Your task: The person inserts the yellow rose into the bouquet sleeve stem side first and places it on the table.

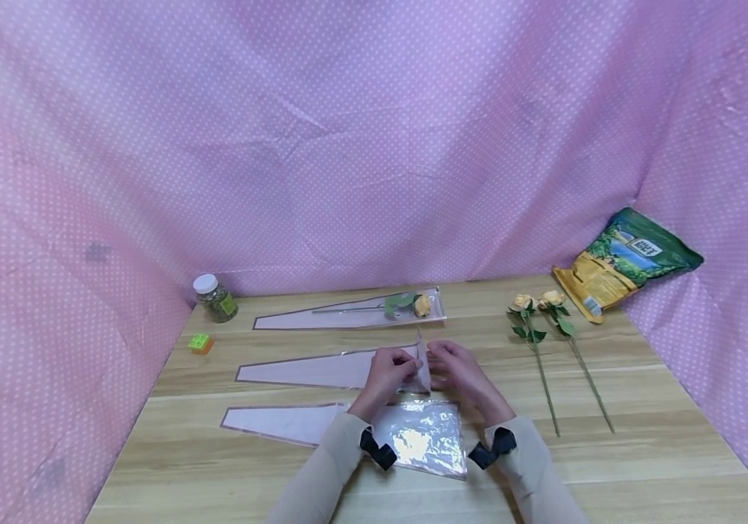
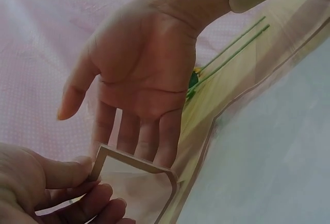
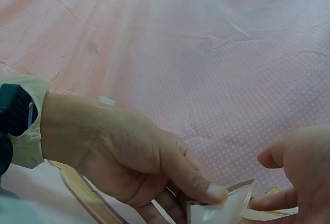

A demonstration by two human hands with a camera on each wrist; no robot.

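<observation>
My left hand [image 1: 386,377] pinches the lifted wide end of the middle flower sleeve [image 1: 311,370], a tapered white bag with a brown border. In the left wrist view, my left thumb and fingers hold its edge at the lower left. My right hand [image 1: 464,370] faces that end, its fingers [image 2: 147,136] fairly straight and partly behind the sleeve's edge; whether they touch it I cannot tell. A yellow rose [image 1: 422,306] lies inside the far sleeve [image 1: 289,320]. The near sleeve [image 1: 282,418] lies flat, partly hidden under my left forearm.
Two yellow roses, a left one [image 1: 538,364] and a right one [image 1: 577,349], lie on the wooden table [image 1: 662,437] at right. Behind them leans a green and yellow bag [image 1: 623,258]. A white-lidded jar [image 1: 215,298] and a small coloured cube [image 1: 200,343] stand at left.
</observation>
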